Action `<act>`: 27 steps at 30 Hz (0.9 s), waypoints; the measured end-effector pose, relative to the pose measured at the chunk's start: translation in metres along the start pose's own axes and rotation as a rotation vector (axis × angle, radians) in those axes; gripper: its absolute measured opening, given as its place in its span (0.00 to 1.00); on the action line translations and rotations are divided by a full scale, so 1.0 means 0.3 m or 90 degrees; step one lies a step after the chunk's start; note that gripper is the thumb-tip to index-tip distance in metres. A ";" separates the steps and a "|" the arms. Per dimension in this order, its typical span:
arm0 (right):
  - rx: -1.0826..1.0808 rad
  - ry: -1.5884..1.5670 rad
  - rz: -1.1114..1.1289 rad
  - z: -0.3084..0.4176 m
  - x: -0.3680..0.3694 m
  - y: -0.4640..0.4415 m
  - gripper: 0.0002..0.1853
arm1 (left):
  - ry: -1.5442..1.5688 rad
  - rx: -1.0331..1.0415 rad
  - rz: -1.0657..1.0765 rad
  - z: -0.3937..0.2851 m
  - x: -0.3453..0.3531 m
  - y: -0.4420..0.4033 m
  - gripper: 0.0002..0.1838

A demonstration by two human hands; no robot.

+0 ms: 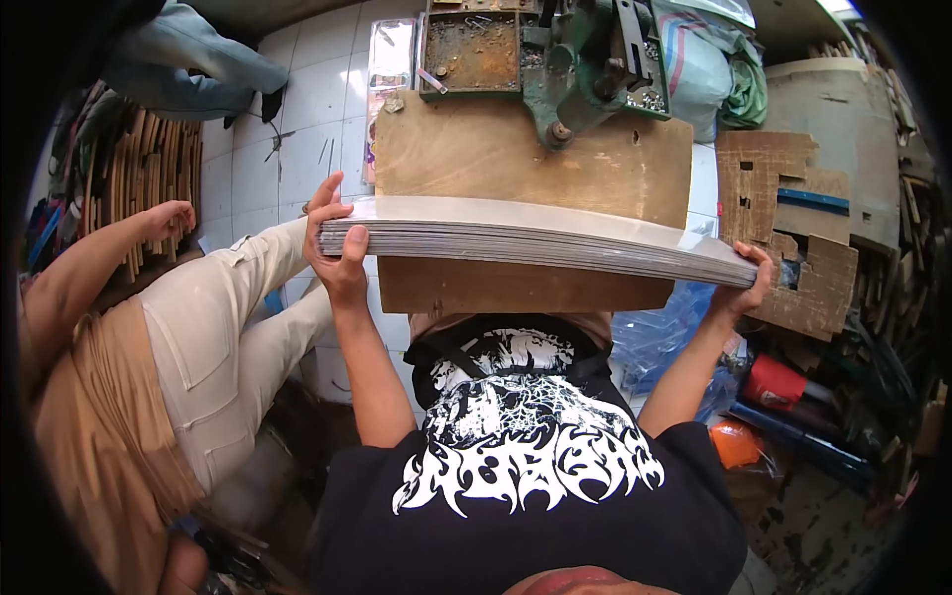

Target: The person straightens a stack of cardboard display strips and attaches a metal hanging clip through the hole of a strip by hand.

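Note:
A thick stack of long, flat sheets (535, 238) with grey layered edges spans the view in front of my chest, over a wooden board (535, 164). My left hand (340, 243) grips its left end, thumb on the near edge and some fingers raised behind. At the other end, my right hand (751, 281) wraps round the corner. The stack's right end looks slightly lower in view than its left. A green metal machine (575, 99) stands at the far side of the board. What the sheets are made of, I cannot tell.
Another person (198, 357) in light trousers is close on my left. A tray with small metal pieces (474, 55) sits beside the machine. At right lie a cut-out board (773, 198), clear plastic (659, 347) and a red item (775, 383). Wooden strips (149, 178) stand at left.

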State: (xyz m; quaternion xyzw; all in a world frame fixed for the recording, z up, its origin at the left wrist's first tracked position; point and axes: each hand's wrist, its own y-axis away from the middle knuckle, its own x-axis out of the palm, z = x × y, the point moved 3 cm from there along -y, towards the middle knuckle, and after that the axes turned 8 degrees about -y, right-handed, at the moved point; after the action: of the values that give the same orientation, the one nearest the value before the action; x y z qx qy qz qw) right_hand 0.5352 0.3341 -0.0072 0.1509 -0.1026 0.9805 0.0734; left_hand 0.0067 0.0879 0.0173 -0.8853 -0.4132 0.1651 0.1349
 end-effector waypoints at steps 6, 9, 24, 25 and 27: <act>-0.028 -0.107 0.059 -0.061 -0.030 -0.010 0.37 | 0.070 0.047 -0.030 0.049 0.026 -0.020 0.16; -0.044 -0.099 0.072 -0.072 -0.024 -0.021 0.38 | 0.088 0.002 -0.021 0.039 0.028 -0.005 0.16; 0.039 0.167 -0.152 0.137 0.195 -0.066 0.24 | -0.183 -0.099 -0.100 -0.087 0.005 -0.116 0.19; 0.037 0.249 -0.132 0.144 0.172 -0.072 0.27 | -0.215 -0.151 -0.071 -0.102 -0.008 -0.108 0.23; 0.127 0.334 -0.095 0.143 0.141 -0.057 0.29 | -0.268 -0.232 -0.029 -0.131 -0.029 -0.077 0.27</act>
State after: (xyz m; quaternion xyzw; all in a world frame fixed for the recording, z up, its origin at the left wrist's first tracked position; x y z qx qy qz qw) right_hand 0.5104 0.3459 0.0492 -0.0943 0.0283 0.9831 0.1540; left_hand 0.0015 0.0916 0.0634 -0.8316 -0.4749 0.2655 -0.1116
